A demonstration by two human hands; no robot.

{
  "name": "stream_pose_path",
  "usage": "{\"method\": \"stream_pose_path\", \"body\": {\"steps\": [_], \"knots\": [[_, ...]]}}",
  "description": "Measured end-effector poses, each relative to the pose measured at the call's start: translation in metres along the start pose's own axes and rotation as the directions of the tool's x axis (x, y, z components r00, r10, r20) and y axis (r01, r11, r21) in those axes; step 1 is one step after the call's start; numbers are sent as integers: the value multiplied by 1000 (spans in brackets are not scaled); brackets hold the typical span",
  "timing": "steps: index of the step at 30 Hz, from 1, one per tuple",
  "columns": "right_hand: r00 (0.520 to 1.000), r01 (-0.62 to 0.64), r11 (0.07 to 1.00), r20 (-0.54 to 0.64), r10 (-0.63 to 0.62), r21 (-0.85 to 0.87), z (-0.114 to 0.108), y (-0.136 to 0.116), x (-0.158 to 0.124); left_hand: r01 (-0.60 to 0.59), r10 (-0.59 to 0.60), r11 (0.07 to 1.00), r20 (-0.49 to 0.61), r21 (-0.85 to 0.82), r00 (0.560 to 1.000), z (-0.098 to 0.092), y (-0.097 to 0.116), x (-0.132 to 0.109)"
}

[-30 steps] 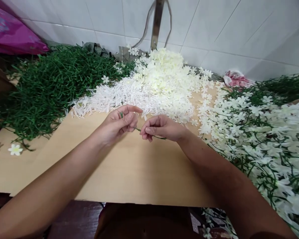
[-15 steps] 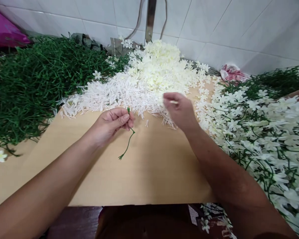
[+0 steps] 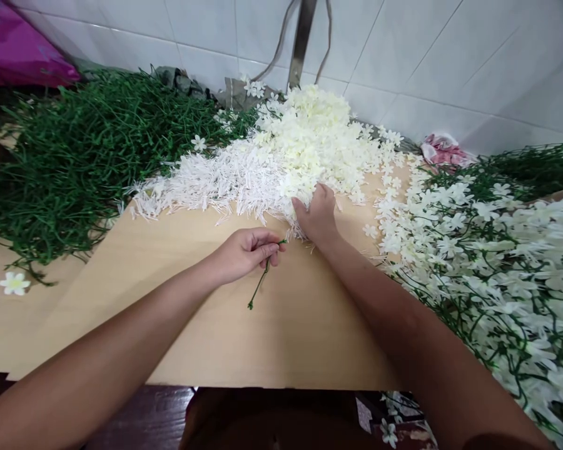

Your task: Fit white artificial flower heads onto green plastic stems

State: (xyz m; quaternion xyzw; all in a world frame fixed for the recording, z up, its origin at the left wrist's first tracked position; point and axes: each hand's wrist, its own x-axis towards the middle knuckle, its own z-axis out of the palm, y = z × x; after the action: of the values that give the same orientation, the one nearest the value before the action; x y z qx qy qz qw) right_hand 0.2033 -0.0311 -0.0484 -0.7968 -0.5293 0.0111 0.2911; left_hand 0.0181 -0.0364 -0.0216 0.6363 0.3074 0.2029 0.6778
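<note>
My left hand [image 3: 256, 250] is closed in a pinch on a thin green plastic stem [image 3: 259, 289], whose lower end hangs down over the board. The stem's upper tip pokes out past my fingertips. My right hand [image 3: 318, 215] reaches to the front of the pile of cream-white artificial flower heads [image 3: 316, 134], thumb and fingers apart. Its fingertips touch the pile's lower edge, where white thread-like stamens [image 3: 229, 178] lie heaped alongside. I see nothing held between the right fingers.
A big heap of green stems [image 3: 98, 137] lies at the left. Many assembled white flowers on stems [image 3: 497, 269] fill the right side. A brown board [image 3: 206, 337] lies beneath my hands, with a loose flower head [image 3: 14, 284] at far left. A tiled wall [image 3: 403, 56] stands behind.
My left hand has moved right and slightly toward me with the stem, which has turned in the fingers. My right hand has lowered to the pile's front edge and its fingers have spread. The view has shifted slightly.
</note>
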Motion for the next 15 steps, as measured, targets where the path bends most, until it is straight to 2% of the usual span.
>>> {"method": "stream_pose_path", "body": {"steps": [4,8,10,12,13,15], "knots": [[1000,14,1000,-19,-14,26,9,-15,17,-19,19,999,11,43,1000,-2,-4,0],[993,65,998,-102,-64,6,1,-6,24,-60,59,994,12,91,998,-3,-6,1],[973,135,990,-185,-140,-41,-10,0,24,-63,63,994,3,87,998,-4,-6,2],[931,246,965,-253,-262,-92,-22,0,21,-53,54,995,-10,87,998,-4,-6,2],[907,314,943,-260,-331,-109,-27,-2,19,-51,53,994,-20,92,998,-5,-5,2],[859,462,880,-191,-475,-110,-30,-12,14,-61,65,992,-37,115,997,-5,-3,2]]}}
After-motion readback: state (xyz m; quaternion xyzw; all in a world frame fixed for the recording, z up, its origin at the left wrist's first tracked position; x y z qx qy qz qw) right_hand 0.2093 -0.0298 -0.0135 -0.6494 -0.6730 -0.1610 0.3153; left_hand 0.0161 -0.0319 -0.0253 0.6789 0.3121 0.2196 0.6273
